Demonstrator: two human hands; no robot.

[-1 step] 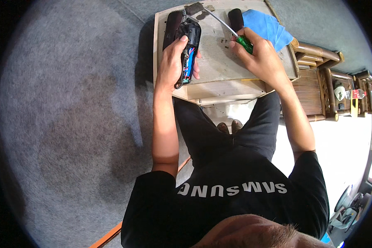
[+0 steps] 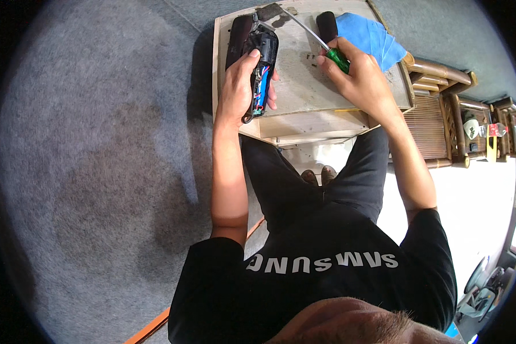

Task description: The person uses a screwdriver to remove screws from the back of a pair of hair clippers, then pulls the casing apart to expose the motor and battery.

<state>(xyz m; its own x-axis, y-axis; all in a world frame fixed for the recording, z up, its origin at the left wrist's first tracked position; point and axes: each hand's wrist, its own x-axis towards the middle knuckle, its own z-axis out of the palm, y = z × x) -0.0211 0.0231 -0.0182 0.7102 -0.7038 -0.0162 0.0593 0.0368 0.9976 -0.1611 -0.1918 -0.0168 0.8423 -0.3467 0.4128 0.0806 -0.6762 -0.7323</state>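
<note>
My left hand (image 2: 238,86) is closed around an opened hair clipper (image 2: 265,50), its metal blade end pointing away from me. Inside the black body a blue battery (image 2: 263,89) and thin coloured wires lie bare, the thumb resting on the casing's side. In my right hand (image 2: 364,77) is a screwdriver (image 2: 338,60) with a green handle. Its long metal shaft slants to the far left, and the tip is apart from the clipper, over a dark patch (image 2: 269,11) on the table. Several tiny screws (image 2: 311,57) lie between the two hands.
The light wooden table (image 2: 301,94) has an open compartment at its front. A dark casing piece (image 2: 238,40) lies left of the clipper, another dark piece (image 2: 327,26) beside a folded blue cloth (image 2: 370,37). Bamboo furniture (image 2: 436,74) stands at the right, grey carpet (image 2: 97,143) at the left.
The screwdriver's tip has shifted very slightly away and to the left. My left hand and the clipper look the same.
</note>
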